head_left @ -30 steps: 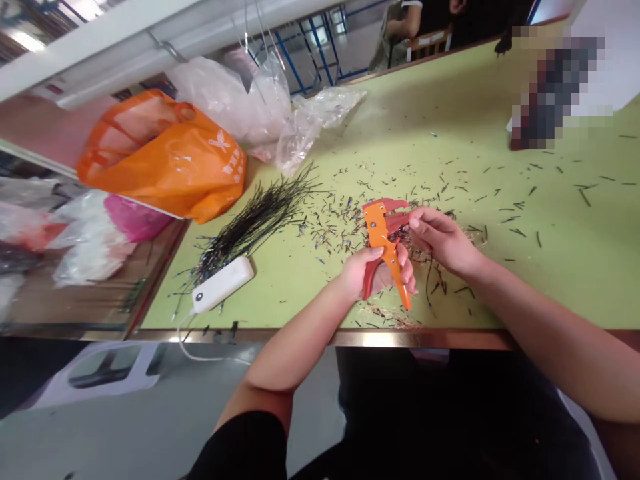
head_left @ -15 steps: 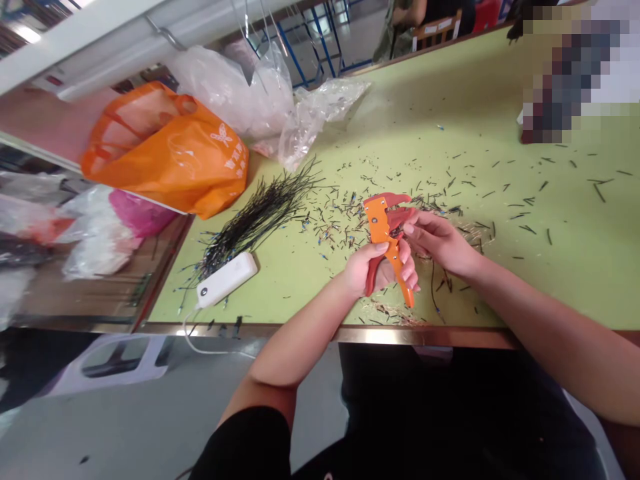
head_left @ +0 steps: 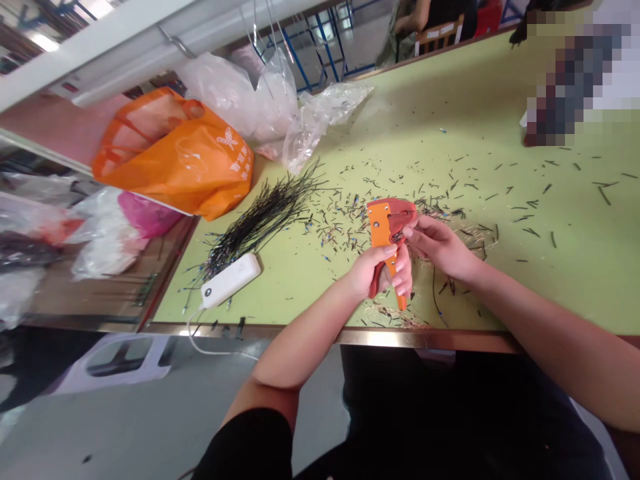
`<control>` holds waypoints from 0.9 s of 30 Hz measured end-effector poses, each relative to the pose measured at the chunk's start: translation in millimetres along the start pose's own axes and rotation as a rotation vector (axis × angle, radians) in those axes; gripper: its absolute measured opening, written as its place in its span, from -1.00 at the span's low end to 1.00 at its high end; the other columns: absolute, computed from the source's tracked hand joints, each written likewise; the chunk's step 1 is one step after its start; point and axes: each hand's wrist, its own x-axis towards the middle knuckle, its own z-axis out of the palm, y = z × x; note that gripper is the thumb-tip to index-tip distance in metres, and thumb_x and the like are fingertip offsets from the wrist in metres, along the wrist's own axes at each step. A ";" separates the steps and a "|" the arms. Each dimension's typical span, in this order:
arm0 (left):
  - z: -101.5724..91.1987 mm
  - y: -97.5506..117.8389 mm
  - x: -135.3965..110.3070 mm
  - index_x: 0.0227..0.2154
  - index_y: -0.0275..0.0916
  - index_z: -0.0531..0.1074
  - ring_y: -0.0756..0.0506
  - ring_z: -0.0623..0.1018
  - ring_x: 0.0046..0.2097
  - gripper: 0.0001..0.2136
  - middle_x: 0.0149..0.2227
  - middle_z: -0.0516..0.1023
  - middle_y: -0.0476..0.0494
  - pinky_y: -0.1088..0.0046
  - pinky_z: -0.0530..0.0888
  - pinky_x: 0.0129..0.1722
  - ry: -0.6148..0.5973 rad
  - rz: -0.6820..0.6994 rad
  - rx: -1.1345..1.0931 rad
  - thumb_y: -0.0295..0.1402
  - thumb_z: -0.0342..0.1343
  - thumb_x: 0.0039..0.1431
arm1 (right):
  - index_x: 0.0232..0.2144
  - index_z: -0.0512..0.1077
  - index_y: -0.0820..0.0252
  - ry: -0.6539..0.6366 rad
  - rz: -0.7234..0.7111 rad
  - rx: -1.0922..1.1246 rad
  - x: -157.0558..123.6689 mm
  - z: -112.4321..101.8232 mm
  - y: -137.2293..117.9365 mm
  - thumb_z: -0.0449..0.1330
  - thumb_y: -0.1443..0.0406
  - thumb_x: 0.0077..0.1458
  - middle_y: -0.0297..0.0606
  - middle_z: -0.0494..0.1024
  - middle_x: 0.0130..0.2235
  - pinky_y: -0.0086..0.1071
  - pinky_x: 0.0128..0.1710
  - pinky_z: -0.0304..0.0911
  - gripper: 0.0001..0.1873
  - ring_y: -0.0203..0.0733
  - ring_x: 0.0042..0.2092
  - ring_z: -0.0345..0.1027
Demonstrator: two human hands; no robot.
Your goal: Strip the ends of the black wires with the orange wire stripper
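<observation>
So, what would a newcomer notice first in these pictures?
The orange wire stripper in the left hand comes first, near the front of the green table, with the right hand at its jaws. Next comes the orange bag at the table's left side, then the black wires and wire bits scattered around the hands.

Head-worn view, facing forward and down, close over left hand (head_left: 370, 272) and right hand (head_left: 440, 247)

Wire stripper (head_left: 379, 225) glossy plastic; tabletop (head_left: 540, 280) matt, smooth, w/ shiny metal edge (head_left: 425, 340).
</observation>
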 end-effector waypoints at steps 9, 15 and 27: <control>1.4 -4.9 1.1 -0.60 -0.17 0.25 0.04 0.30 -0.70 -0.48 -0.73 0.23 0.11 0.46 0.39 -0.59 0.024 0.050 0.017 0.12 0.33 0.08 | -0.28 0.48 0.07 0.001 -0.004 0.023 1.4 0.5 1.8 0.32 -0.11 0.29 -0.43 0.35 -0.45 -0.38 -0.48 0.12 -0.59 -0.33 -0.48 0.11; -2.7 -6.6 3.0 -0.61 -0.16 0.19 0.07 0.22 -0.72 -0.48 -0.74 0.15 0.16 0.50 0.33 -0.64 0.077 0.035 0.035 0.08 0.28 0.17 | -0.27 0.48 0.07 0.036 0.005 -0.024 1.4 -1.1 3.5 0.31 -0.13 0.29 -0.45 0.32 -0.47 -0.37 -0.45 0.15 -0.58 -0.30 -0.46 0.14; -32.9 15.7 -2.1 -0.32 -0.23 0.47 -0.09 0.60 -0.38 -0.71 -0.42 0.55 -0.06 0.34 0.59 -0.30 0.297 0.169 0.210 -0.10 0.30 0.10 | -0.32 0.42 0.11 0.230 -0.062 -0.294 7.2 -32.3 -3.2 0.26 -0.20 0.29 -0.48 0.27 -0.56 -0.41 -0.60 -0.04 -0.48 -0.35 -0.56 0.04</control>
